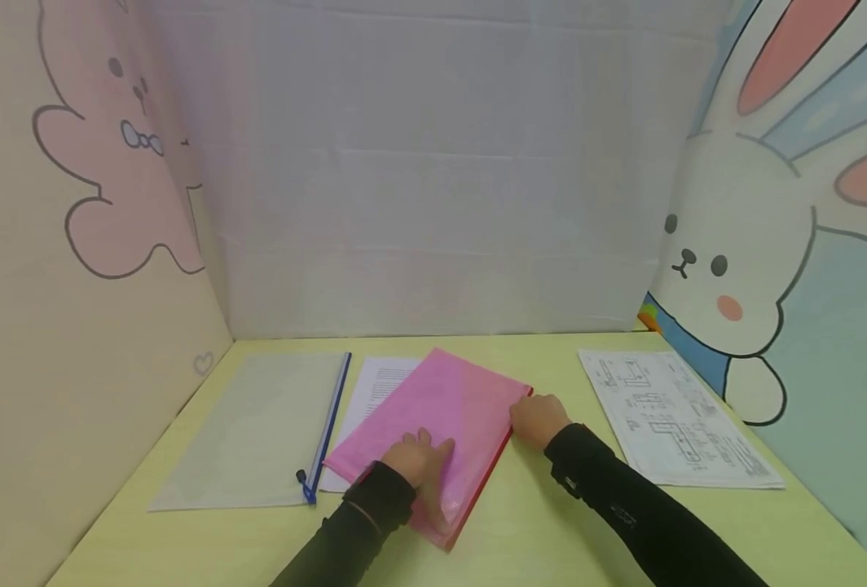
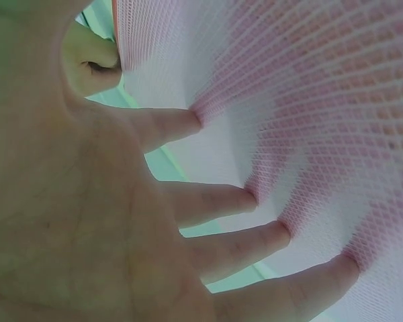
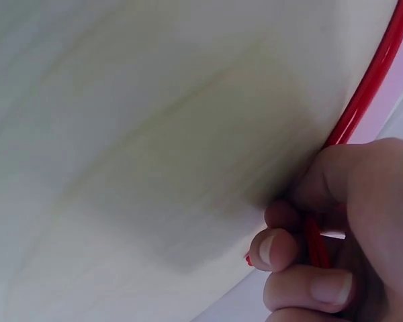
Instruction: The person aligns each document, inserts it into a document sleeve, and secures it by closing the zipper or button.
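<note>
A pink mesh zip pouch (image 1: 451, 424) lies tilted on the table, with a red zip (image 1: 494, 461) along its right edge. My left hand (image 1: 417, 469) rests on the pouch with fingers spread; in the left wrist view, the fingertips (image 2: 282, 228) press into the mesh (image 2: 309, 100). At the pouch's far right corner, my right hand (image 1: 539, 420) pinches the red zip. In the right wrist view, curled fingers (image 3: 282, 251) hold a red piece at the zip strip (image 3: 373, 77); the slider itself is mostly hidden. A white printed sheet (image 1: 375, 391) is partly covered by the pouch.
On the left lies a whitish zip pouch (image 1: 257, 432) with a blue zip (image 1: 333, 416) and a blue pull (image 1: 305, 487). Sheets with technical drawings (image 1: 671, 420) lie on the right. Walls with cartoon rabbits and a white back panel (image 1: 433, 179) enclose the pale yellow table (image 1: 551, 522).
</note>
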Demonstrator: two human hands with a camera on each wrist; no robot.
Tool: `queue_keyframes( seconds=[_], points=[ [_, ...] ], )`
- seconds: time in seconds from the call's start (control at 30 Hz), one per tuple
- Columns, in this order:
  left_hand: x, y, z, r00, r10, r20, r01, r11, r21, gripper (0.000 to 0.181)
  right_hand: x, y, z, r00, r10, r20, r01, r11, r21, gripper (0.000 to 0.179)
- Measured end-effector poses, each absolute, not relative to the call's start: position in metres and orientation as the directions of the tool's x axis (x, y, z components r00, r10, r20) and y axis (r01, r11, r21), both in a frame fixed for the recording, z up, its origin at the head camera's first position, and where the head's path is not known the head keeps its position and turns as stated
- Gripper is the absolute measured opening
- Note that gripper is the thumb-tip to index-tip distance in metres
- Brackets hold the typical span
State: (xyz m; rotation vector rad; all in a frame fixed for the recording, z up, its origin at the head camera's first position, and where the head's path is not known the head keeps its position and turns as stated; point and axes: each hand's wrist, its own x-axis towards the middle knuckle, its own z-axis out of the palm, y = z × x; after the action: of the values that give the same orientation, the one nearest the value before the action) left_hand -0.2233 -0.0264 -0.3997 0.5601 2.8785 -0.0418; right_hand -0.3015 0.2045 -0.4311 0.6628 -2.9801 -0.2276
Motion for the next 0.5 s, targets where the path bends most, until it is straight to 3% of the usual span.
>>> queue_keyframes(
  seconds=[0.5],
  points=[
    [-0.2199,-0.0281,-0.3968,-0.904,0.393,-0.169,0.400,0.917,-0.010,0.121,-0.3020,0.2076,-0.4299,-0.902,-0.422,0.093,-0.410,0.904,0.120,0.024]
  ],
)
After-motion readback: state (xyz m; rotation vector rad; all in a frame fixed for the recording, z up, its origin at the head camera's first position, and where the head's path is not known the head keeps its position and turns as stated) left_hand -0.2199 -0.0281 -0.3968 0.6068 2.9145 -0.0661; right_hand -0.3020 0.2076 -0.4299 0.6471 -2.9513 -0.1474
